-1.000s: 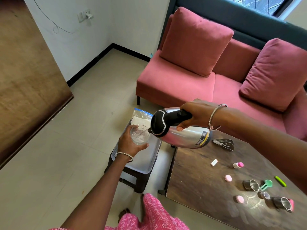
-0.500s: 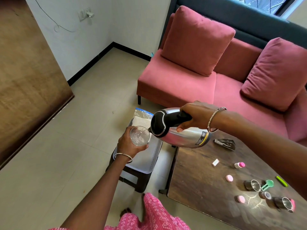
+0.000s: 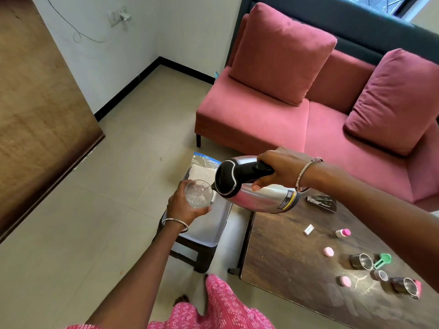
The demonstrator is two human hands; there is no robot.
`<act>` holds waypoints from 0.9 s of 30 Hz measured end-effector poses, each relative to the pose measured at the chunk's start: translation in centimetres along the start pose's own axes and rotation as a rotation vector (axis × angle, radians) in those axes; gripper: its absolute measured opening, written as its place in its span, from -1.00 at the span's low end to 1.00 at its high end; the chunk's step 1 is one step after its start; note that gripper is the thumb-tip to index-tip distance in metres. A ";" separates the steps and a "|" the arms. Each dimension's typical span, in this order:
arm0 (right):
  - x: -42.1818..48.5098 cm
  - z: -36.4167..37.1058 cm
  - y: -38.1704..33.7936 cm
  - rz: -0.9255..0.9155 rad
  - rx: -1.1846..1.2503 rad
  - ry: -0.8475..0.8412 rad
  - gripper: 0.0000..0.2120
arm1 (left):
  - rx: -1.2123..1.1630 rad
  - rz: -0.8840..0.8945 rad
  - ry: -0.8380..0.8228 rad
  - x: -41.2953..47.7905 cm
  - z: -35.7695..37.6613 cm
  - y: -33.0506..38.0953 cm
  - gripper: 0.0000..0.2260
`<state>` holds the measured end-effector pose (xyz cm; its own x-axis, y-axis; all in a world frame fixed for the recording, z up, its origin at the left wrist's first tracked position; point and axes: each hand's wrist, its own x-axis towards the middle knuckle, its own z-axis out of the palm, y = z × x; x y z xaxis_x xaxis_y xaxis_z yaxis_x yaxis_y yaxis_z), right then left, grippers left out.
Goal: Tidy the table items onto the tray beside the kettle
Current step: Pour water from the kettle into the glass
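the right hand (image 3: pixel 282 170) grips the tilted shiny steel kettle (image 3: pixel 261 198), spout pointing left into the clear round glass (image 3: pixel 198 193) which the left hand (image 3: pixel 184 208) holds.

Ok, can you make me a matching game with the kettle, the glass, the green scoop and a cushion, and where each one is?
Things:
1. kettle
2. glass
3. green scoop
4. cushion

Places:
A. on the sofa
B. held in the left hand
C. lying on the wooden table
D. tipped over in the right hand

Pairs: 1-D, 2-B, 3-C, 4-A
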<state>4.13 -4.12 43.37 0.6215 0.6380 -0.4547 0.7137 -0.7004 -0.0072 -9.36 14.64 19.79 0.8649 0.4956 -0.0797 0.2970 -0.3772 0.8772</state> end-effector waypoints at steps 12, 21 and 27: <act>-0.4 3.7 1.9 0.037 0.330 0.110 -0.47 | -0.025 0.018 -0.006 0.9 -0.5 -0.3 -0.20; 2.0 13.7 2.2 0.199 0.855 0.266 -0.66 | -0.013 -0.023 0.050 1.3 -2.2 -2.8 -0.21; 6.3 21.3 -0.7 0.297 1.108 0.338 -0.73 | 0.013 -0.065 0.080 1.8 -3.2 -5.9 -0.23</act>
<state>0.68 -6.38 21.54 0.8871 0.3398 -0.3122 -0.0360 -0.6236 -0.7809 -10.86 20.25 15.98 0.8086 0.5801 -0.0982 0.3576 -0.3521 0.8649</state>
